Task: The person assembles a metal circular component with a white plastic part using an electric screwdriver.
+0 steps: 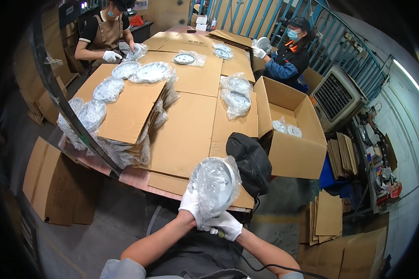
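Note:
A round pale grey part in a clear plastic bag is held up in front of me, tilted, at the near edge of the table. My left hand, in a white glove, is closed around its lower left side. Below it, my right hand, also gloved, has its fingers curled at the bottom end of the bag. The fingertips of both hands are partly hidden by the bag and the gloves. Just right of the part lies a black cloth bag.
Several bagged round parts lie on a cardboard stack at left. An open carton with bagged parts stands at right. Two masked co-workers handle parts across the cardboard-covered table. A metal post rises at left; a cable runs beside my right forearm.

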Demonstrator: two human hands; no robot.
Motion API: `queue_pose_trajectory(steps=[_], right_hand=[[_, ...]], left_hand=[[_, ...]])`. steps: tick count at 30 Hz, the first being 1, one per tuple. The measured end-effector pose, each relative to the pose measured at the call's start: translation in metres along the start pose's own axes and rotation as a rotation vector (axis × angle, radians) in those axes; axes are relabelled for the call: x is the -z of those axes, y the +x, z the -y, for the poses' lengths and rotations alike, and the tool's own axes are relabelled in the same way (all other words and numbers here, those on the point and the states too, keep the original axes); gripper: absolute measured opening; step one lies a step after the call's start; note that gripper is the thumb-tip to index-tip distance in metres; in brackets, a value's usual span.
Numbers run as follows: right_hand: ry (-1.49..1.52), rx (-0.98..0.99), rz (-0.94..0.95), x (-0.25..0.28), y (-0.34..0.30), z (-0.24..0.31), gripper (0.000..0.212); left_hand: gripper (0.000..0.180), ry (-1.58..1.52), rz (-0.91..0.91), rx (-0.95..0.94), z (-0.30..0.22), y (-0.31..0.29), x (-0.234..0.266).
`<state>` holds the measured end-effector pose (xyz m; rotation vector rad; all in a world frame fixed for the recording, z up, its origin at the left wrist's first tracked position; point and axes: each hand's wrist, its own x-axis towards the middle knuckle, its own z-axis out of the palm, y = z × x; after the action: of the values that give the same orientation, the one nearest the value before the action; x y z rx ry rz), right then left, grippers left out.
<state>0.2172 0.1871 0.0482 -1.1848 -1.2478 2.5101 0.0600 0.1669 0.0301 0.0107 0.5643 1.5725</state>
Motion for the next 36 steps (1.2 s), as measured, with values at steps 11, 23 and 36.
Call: queue_pose_trajectory(steps=[11, 23, 36], right_hand=[[0.009, 0.685, -0.573, 0.033, -0.048, 0.056, 0.044], [-0.488, 0.710, -0.683, 0.029, -0.024, 0.059, 0.036], [0.081, 0.461, -0.232, 0.010, -0.019, 0.033, 0.024]], left_hand=[[0.025, 0.522, -0.186, -0.408, 0.007, 0.021, 0.044], [0.026, 0.400, -0.207, -0.444, -0.048, -0.010, -0.005], [0.032, 0.222, -0.118, -0.095, -0.014, -0.006, 0.013]])
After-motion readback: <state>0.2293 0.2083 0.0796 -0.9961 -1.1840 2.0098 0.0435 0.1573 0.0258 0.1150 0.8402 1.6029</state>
